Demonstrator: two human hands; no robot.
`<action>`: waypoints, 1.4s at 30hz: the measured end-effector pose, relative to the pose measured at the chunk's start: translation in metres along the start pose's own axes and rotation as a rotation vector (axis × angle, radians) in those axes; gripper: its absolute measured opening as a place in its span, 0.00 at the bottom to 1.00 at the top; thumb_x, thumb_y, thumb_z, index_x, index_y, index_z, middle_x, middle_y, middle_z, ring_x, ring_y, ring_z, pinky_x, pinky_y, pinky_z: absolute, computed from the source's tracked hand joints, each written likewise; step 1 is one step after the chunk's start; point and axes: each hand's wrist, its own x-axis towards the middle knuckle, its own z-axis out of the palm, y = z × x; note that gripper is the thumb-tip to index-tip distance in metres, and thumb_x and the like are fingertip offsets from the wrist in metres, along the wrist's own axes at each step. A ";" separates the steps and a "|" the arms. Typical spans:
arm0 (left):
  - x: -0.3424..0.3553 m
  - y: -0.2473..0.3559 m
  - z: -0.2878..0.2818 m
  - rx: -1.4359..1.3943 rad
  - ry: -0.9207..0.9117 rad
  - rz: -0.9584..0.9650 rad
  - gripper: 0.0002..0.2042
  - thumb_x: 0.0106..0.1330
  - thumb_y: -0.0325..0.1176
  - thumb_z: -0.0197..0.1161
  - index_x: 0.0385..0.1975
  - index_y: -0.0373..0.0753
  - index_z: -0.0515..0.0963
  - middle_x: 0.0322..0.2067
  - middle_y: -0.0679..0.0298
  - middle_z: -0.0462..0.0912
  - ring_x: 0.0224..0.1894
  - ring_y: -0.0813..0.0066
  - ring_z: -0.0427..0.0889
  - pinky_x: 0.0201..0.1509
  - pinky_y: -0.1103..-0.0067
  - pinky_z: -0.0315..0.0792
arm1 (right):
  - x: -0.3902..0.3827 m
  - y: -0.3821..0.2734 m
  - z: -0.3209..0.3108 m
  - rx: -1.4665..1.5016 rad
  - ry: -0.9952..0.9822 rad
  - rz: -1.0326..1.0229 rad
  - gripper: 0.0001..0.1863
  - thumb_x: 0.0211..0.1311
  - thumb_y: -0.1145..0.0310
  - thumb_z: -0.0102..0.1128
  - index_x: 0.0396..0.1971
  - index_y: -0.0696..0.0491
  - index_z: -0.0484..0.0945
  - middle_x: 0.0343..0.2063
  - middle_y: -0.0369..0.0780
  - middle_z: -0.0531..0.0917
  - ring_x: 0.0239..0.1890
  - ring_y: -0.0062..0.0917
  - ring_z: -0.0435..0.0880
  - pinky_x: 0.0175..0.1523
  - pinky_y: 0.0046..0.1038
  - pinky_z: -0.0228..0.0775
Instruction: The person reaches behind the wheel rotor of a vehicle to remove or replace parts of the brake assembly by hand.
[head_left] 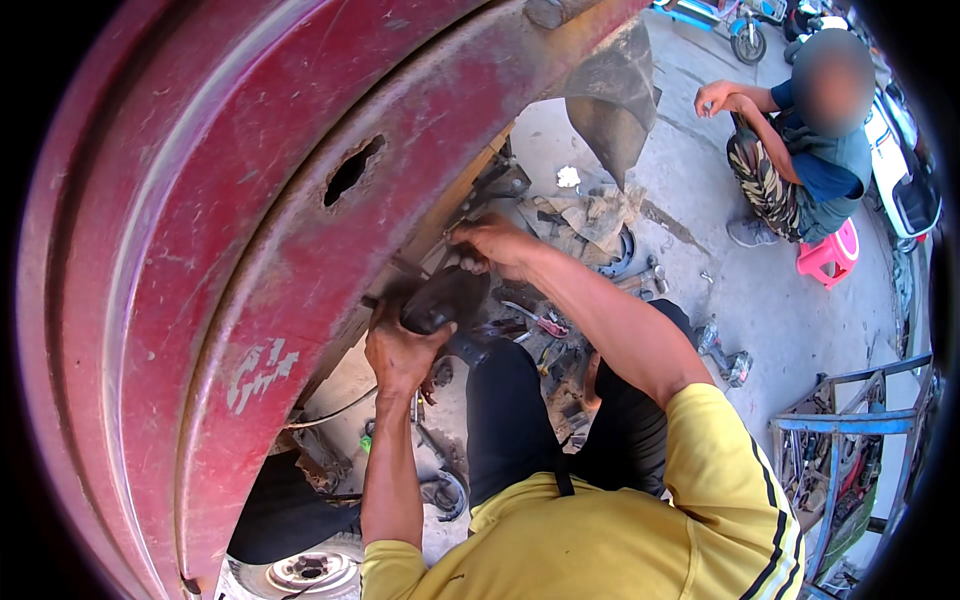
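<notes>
Beneath the red vehicle panel [290, 210] is a dark, round, greasy part [450, 297] that looks like a wheel hub. My left hand [398, 352] is wrapped round its near side, with the thumb lying along a dark rounded piece. On the far side of the hub, my right hand [490, 245] has its fingers curled closed beside the vehicle's underside. What those fingers hold, if anything, is too dark and small to make out. My legs [512, 410] are bent just below the part.
On the concrete lie a red-handled tool [550, 324], a dirty rag [590, 222], a curved brake shoe [622, 255] and a cordless power tool [725, 355]. A wheel [305, 572] lies lower left. A person [815, 165] sits on a pink stool [832, 252]; a blue metal rack [850, 424] stands right.
</notes>
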 end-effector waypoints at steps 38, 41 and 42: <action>-0.001 -0.002 0.002 -0.087 -0.003 0.004 0.33 0.41 0.37 0.83 0.53 0.44 0.82 0.49 0.55 0.86 0.52 0.54 0.85 0.56 0.64 0.78 | 0.015 0.006 0.004 -0.164 -0.015 -0.069 0.15 0.62 0.65 0.72 0.40 0.58 0.78 0.22 0.37 0.78 0.17 0.20 0.73 0.20 0.25 0.61; -0.002 0.004 0.000 -0.086 -0.004 -0.001 0.33 0.40 0.37 0.84 0.52 0.44 0.83 0.48 0.55 0.86 0.52 0.54 0.85 0.56 0.64 0.78 | 0.009 0.004 0.003 -0.142 -0.026 -0.059 0.15 0.63 0.67 0.70 0.44 0.57 0.78 0.23 0.36 0.79 0.18 0.20 0.74 0.18 0.21 0.59; -0.002 0.006 -0.002 -0.084 -0.006 -0.002 0.33 0.40 0.37 0.84 0.52 0.44 0.83 0.48 0.55 0.86 0.52 0.54 0.85 0.56 0.64 0.78 | 0.008 0.001 0.003 -0.118 -0.031 -0.033 0.15 0.63 0.68 0.70 0.45 0.57 0.78 0.23 0.36 0.79 0.18 0.20 0.75 0.18 0.20 0.59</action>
